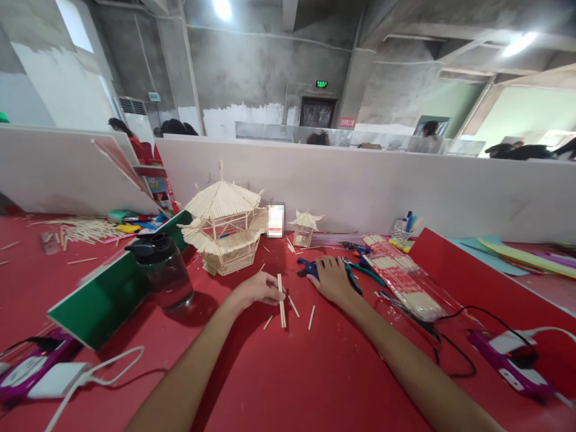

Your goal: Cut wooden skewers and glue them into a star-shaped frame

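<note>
Sticks of pale, slender wood (283, 315), two lying side by side, were clamped between the thumb and fingers of your left hand (260, 290), above the middle of the matte red surface (292, 378). Your right hand (332, 277) lay palm down over a blue-handled metal tool (306, 267), farther toward the back edge; you touched it, though I could not tell whether your fingers had closed around it. Just beside it, toward the right edge, you had green-handled pliers (374, 274), then clear-and-red plastic packets of pale sticks (402, 279). Three short loose wooden pieces (311, 318) lay near your held pair, nearer the centre than any edge. Beyond your left hand, toward the back edge, stood a large two-tiered pavilion of pale sticks (225, 201); a small pale wooden pavilion (305, 227) stood to its right, close to that edge, near the white partition (360, 189).
</note>
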Demonstrator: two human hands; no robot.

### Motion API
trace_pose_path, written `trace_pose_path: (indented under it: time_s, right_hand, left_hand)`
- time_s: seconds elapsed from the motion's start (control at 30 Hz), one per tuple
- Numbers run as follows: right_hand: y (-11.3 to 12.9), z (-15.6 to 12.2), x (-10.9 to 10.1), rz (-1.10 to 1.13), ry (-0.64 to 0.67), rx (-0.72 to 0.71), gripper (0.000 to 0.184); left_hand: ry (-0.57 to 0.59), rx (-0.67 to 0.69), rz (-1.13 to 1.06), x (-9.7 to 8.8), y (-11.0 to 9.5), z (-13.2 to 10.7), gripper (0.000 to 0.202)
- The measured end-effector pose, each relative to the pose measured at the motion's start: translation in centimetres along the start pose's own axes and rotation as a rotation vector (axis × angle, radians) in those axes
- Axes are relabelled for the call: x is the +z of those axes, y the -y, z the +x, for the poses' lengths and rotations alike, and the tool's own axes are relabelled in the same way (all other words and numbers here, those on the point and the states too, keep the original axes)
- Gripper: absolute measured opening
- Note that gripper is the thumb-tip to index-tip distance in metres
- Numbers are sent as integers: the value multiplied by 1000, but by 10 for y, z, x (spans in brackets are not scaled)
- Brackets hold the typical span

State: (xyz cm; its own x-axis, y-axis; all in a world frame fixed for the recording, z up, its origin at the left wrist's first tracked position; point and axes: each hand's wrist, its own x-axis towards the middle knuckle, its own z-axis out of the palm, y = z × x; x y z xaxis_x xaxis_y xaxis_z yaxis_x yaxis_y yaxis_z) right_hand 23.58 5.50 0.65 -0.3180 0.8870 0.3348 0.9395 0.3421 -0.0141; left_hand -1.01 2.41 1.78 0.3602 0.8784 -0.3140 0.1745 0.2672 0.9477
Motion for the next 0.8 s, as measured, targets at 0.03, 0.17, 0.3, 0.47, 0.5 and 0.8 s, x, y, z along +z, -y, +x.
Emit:
trace_pose_path:
  time_s: [0.03, 0.17, 0.3, 0.47, 0.5, 0.8]
  right_hand:
    - [6, -2, -4, 84, -26, -23, 44]
    - [39, -14, -19, 705, 164, -46, 35]
    - [62, -22, -16, 1126, 271, 34, 32]
    - [61, -18, 1, 1310, 214, 116, 26]
    - [59, -17, 4, 1322, 210, 124, 25]
    - [49, -20, -6, 1303, 307, 48, 48]
  left_hand:
    - [-12, 5, -6, 1, 1, 1, 31]
    - [-62, 66, -37, 6, 0, 7, 33]
    - [-96, 139, -107, 14, -3, 10, 39]
    - [-144, 152, -148, 24, -5, 13, 46]
    - [-156, 160, -151, 26, -5, 13, 45]
    - [-382, 257, -149, 29, -8, 18, 31]
